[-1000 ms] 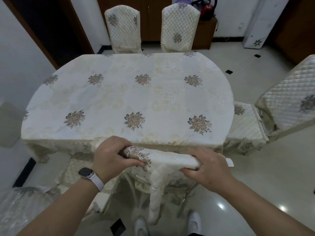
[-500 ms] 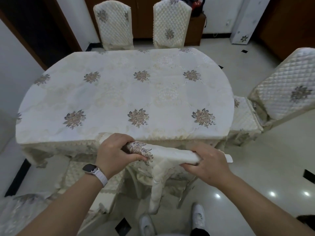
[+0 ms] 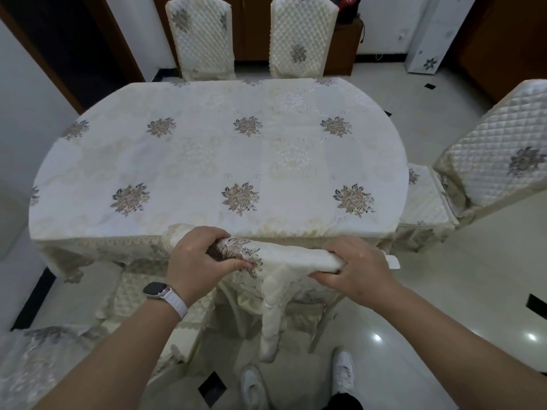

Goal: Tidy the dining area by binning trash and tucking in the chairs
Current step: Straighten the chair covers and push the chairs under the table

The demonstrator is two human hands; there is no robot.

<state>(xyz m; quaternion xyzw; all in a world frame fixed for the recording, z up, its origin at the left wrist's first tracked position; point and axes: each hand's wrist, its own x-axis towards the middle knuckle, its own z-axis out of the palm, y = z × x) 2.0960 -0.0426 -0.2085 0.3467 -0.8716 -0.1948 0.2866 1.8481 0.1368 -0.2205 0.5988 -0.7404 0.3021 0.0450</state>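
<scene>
The person stands at the near edge of the table [image 3: 207, 155], which carries a cream tablecloth with flower patterns. Both hands are on the top of the backrest of the near chair [image 3: 291, 257]. The left hand [image 3: 196, 258] is clamped on the left end of this top, the fingers curled over it and the thumb on the near side, pressing the flowered cover. The right hand [image 3: 359, 272] is clamped on the right end in the same way, and a white tip shows just beyond it. The backrest top lies just beside the near edge of the table, around its middle, and the chair legs stand on the glossy floor [image 3: 444, 306] below.

A watch [image 3: 155, 290] with a white band sits on the left wrist. The far chairs [image 3: 201, 39] stand side by side, upright, close to the far edge. The right chair [image 3: 488, 167] is at the right end of the table, with its seat near the hanging cloth. A left chair [image 3: 130, 292] shows its quilted seat below the near left corner. White shoes [image 3: 343, 371] stand on the floor below the near chair.
</scene>
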